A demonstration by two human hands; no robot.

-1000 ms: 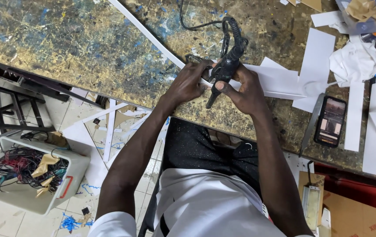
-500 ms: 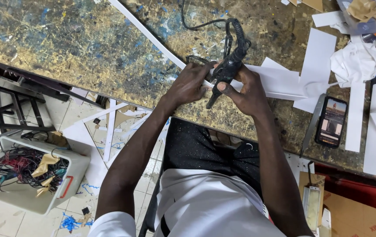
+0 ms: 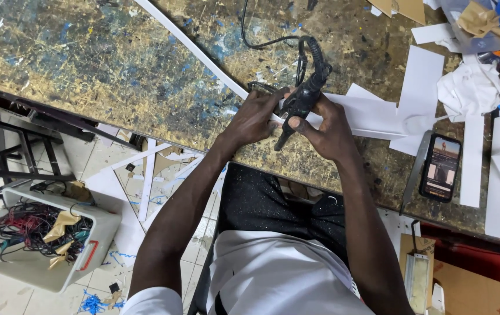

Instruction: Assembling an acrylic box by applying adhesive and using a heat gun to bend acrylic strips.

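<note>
**Hands on glue gun at bench edge, mid-frame**

The right hand [image 3: 328, 125] is clamped around a black glue gun [image 3: 302, 102], nozzle angled down toward the lower left. The left hand [image 3: 255, 116] is closed on the gun's front end and the white strip [image 3: 203, 55] beneath it, fingers curled together.

The paint-spattered workbench [image 3: 86, 64] fills the upper frame. White card pieces [image 3: 422, 81] lie right of centre; a phone [image 3: 441, 166] lies at the right, near the bench edge.

Risks, as judged: fingertips sit close to the nozzle, so a burn is possible; the cord [image 3: 250, 35] looping to the top of frame could snag.

The gun appears dark, worn and slim, its trigger hidden.
</note>
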